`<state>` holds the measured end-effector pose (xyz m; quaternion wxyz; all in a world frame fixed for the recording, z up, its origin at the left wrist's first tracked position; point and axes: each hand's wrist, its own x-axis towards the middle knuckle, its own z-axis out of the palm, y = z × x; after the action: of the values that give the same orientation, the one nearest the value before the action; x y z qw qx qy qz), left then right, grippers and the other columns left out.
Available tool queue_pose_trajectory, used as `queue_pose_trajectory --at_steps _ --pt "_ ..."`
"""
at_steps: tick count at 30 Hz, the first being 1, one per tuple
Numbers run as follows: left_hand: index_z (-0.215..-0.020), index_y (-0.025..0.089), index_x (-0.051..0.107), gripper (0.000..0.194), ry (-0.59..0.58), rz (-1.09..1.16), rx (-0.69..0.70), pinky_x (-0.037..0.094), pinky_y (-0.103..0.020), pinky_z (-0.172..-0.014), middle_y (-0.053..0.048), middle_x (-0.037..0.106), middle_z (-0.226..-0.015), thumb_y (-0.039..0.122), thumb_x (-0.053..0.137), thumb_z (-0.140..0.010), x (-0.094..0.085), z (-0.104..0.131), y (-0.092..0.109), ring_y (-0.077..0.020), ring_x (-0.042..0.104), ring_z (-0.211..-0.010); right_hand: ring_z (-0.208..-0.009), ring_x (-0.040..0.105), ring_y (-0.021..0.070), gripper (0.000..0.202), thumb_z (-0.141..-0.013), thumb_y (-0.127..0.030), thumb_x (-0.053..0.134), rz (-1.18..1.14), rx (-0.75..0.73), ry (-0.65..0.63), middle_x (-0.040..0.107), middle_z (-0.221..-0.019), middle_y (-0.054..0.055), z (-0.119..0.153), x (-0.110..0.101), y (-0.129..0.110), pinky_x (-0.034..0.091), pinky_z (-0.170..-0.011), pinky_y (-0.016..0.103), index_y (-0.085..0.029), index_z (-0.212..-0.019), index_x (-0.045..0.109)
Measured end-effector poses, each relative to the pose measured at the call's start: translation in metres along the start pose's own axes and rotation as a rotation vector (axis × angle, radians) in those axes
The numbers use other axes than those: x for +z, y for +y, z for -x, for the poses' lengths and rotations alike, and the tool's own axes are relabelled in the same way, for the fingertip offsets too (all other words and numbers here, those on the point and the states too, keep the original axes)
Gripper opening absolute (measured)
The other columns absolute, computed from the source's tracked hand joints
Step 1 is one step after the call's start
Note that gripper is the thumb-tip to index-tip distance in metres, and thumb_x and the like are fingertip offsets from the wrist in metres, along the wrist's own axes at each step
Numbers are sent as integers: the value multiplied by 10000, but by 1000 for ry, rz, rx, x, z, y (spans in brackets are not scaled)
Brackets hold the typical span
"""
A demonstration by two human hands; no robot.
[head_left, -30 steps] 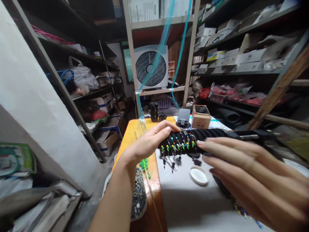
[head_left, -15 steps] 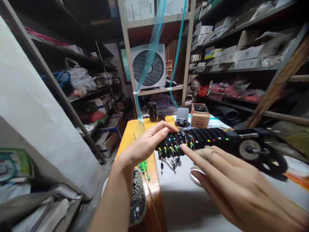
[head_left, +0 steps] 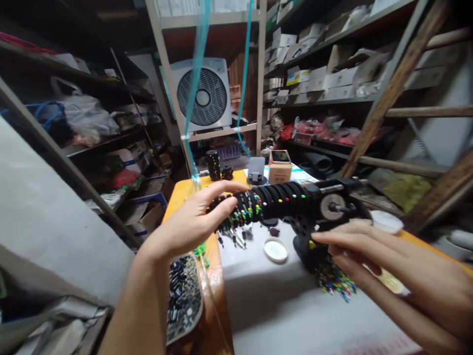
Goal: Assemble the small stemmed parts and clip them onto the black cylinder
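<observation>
My left hand [head_left: 197, 214] is wrapped round the left end of a black ridged roller [head_left: 275, 197], fingers over the far side and thumb in front. Small coloured beads and fine threaded pieces line the roller, and some dark tips hang below it. To the right, my right hand [head_left: 399, 266] is off the roller, its fingers stretched out and apart. It hovers beside a heap of multicoloured small pieces [head_left: 338, 281], partly hidden by the fingers. A small yellow bit [head_left: 312, 244] shows by the index fingertip; I cannot tell if it touches.
A shallow white lid [head_left: 275, 250] lies on the white sheet. At the left edge stands a tub of small dark parts [head_left: 185, 301], with green beads [head_left: 200, 251] beside it. A cardboard box [head_left: 280, 167] and phone stand [head_left: 256, 170] are behind; a white bowl [head_left: 386, 222] is right.
My right hand has left the beads on the roller and moved right and down to the coloured heap. My left hand stays on the roller. The view has turned right.
</observation>
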<state>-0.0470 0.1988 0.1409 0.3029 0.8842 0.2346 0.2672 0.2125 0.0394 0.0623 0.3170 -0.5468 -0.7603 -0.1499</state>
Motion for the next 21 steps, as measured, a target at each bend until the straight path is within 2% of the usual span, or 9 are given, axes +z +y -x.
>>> queue_pose_trajectory --at_steps 4,7,10,15,18,21 --pt "-1235 300 594 300 14 -74 -13 328 -282 -1029 24 623 -1309 398 410 -1019 2 1 5 -188 518 -1244 -839 668 212 137 -983 -286 493 -64 126 -285 655 -953 30 43 1 24 561 -700 349 -295 -1038 618" --pt "-1237 314 575 279 25 -165 -7 337 -307 -1019 22 620 -1278 368 411 -1018 5 1 10 -191 530 -1216 -806 666 209 176 -982 -316 500 -82 241 -398 641 -890 36 63 14 28 570 -681 343 -265 -895 644" --pt "-1263 327 538 279 -5 -233 -7 344 -330 -1031 14 592 -1314 363 461 -997 6 3 13 -202 521 -1225 -836 667 211 177 -974 -278 507 -85 255 -364 647 -896 48 63 26 24 577 -708 336 -251 -887 659" --pt "-1346 352 460 355 -50 -276 -34 300 -378 -1113 -2 497 -1462 346 425 -993 2 9 17 -225 442 -1344 -841 668 203 135 -933 -195 553 -78 245 -329 657 -901 40 47 38 20 571 -725 329 -240 -855 653" --pt "-1409 373 390 538 -77 -344 -49 257 -405 -1165 -1 414 -1535 411 588 -910 1 12 18 -256 368 -1409 -820 677 201 141 -926 -185 558 -69 232 -316 668 -881 34 43 38 22 578 -714 324 -242 -852 664" --pt "-1400 433 360 705 -76 -370 -43 328 -403 -1122 28 433 -1492 430 733 -802 4 12 17 -258 420 -1361 -813 686 198 138 -916 -190 578 -69 206 -306 679 -884 30 44 35 24 584 -707 309 -256 -858 684"
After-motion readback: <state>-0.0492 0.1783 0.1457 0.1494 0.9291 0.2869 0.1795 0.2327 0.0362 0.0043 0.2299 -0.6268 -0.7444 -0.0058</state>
